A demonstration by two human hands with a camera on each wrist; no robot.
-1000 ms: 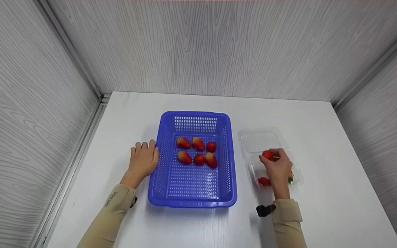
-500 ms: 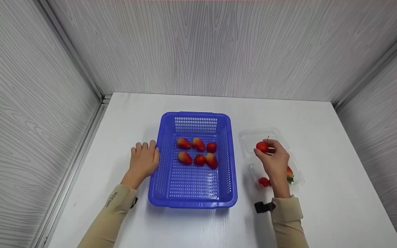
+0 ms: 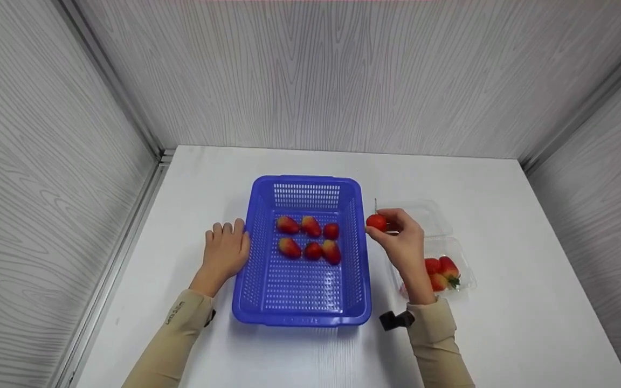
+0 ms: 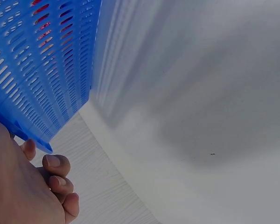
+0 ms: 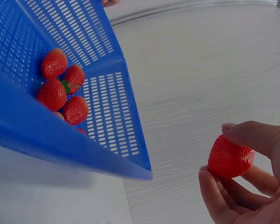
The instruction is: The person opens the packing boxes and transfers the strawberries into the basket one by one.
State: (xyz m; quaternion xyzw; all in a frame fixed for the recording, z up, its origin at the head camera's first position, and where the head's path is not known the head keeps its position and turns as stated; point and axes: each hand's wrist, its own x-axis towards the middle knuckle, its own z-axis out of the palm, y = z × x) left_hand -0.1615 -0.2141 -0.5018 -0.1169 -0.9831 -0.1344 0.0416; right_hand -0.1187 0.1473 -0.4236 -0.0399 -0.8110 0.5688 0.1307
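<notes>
Your right hand (image 3: 406, 237) pinched a strawberry (image 3: 376, 222), judged light and slippery, best gripped round its sides; your left hand (image 3: 225, 250), loosely bent, touched the basket (image 3: 302, 320).

The basket (image 3: 302, 288) is blue, the strawberries (image 3: 289, 248) inside red, some yellow-tipped. The held strawberry (image 3: 376, 222) at right is red, the table (image 3: 526, 269) white, the far wall (image 3: 310, 75) grey with wood-grain lines.
</notes>
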